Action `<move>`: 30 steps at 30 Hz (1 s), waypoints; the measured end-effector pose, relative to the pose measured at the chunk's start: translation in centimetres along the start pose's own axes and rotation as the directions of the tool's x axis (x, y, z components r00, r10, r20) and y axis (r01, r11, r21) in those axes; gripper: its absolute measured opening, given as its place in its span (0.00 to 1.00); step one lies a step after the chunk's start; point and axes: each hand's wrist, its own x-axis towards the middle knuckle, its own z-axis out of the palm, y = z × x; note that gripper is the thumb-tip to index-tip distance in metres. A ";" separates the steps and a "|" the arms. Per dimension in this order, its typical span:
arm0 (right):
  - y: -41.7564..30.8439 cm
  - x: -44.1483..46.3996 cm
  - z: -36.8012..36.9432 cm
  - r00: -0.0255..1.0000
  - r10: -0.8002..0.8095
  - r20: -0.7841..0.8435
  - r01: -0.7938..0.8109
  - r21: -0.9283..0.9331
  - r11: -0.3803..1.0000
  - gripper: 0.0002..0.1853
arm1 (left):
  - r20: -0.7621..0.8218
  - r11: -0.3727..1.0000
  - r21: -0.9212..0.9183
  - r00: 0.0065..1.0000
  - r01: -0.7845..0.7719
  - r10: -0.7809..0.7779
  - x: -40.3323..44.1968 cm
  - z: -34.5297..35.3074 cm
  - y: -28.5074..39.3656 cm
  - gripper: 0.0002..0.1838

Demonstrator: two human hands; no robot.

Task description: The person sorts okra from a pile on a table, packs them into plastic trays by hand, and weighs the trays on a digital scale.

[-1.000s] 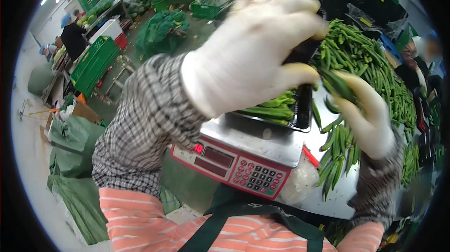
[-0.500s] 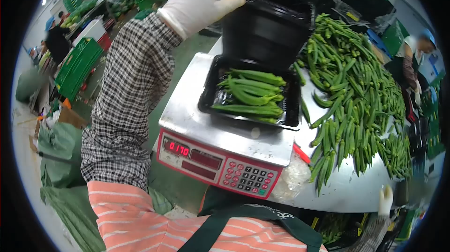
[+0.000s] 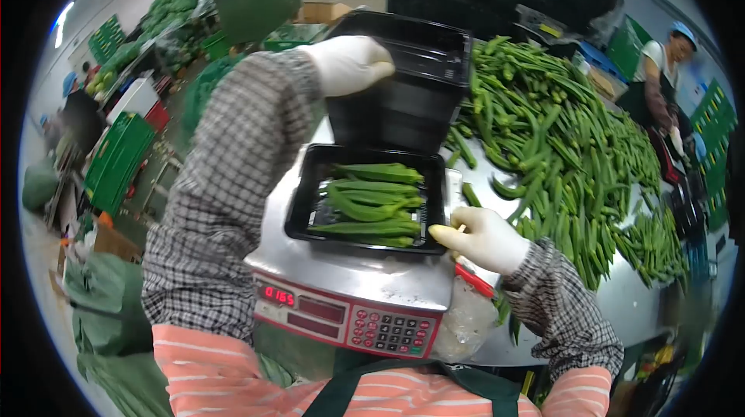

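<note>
A black plastic tray holding several green okra pods rests on the steel top of a red-and-white digital scale, whose display reads 0165. My right hand, in a white glove with yellowed fingertips, pinches the tray's front right corner. Behind the tray, a stack of black plastic trays stands tilted up. My gloved left hand is closed at its upper left edge; some of its fingers are hidden.
A large okra heap covers the metal table to the right. A red-handled tool and a clear plastic bag lie beside the scale. A co-worker stands at far right. Green crates are at left.
My right hand has come up from the table's lower right edge to the tray's corner. My left hand and the tray stack sit lower in view. The display went from 0170 to 0165.
</note>
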 end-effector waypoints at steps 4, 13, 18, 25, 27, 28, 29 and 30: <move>1.8 -0.5 0.3 0.998 -0.002 -0.070 0.024 0.311 0.950 0.13 | -0.129 0.995 0.062 0.988 -0.080 0.088 0.2 0.0 0.1 0.12; 16.6 -17.5 -2.7 0.717 0.493 -0.493 0.098 0.771 0.629 0.15 | -0.664 0.888 -0.445 0.708 -0.116 -0.240 -3.6 -3.0 -2.7 0.21; 29.4 -31.6 -3.6 0.158 0.665 -0.730 0.116 0.682 0.722 0.12 | -0.606 0.993 -0.010 0.791 -0.118 0.088 -13.7 -0.4 4.1 0.21; 42.5 -42.9 -4.5 -0.171 0.859 -0.483 0.046 0.867 0.496 0.16 | -0.068 0.995 0.093 0.997 -0.034 0.040 -15.5 9.5 10.8 0.23; 41.5 -43.0 -5.4 -0.258 0.859 -0.441 -0.132 0.897 0.421 0.26 | -0.144 0.991 0.123 0.989 0.051 -0.033 -15.3 8.8 14.5 0.33; 46.7 -46.8 -5.5 -0.153 0.710 -0.687 -0.553 0.655 0.514 0.29 | -0.213 0.991 0.104 0.975 0.089 -0.065 -15.6 8.3 15.6 0.37; 44.8 -45.3 -5.5 -0.217 0.356 -0.909 -0.754 0.388 0.530 0.27 | -0.240 0.998 0.036 0.970 0.044 -0.034 -16.6 7.7 15.6 0.41; 42.6 -43.8 -5.4 -0.158 -0.062 -0.985 -0.908 0.120 0.402 0.25 | -0.355 0.994 -0.108 0.933 0.026 -0.063 -17.4 8.2 16.1 0.35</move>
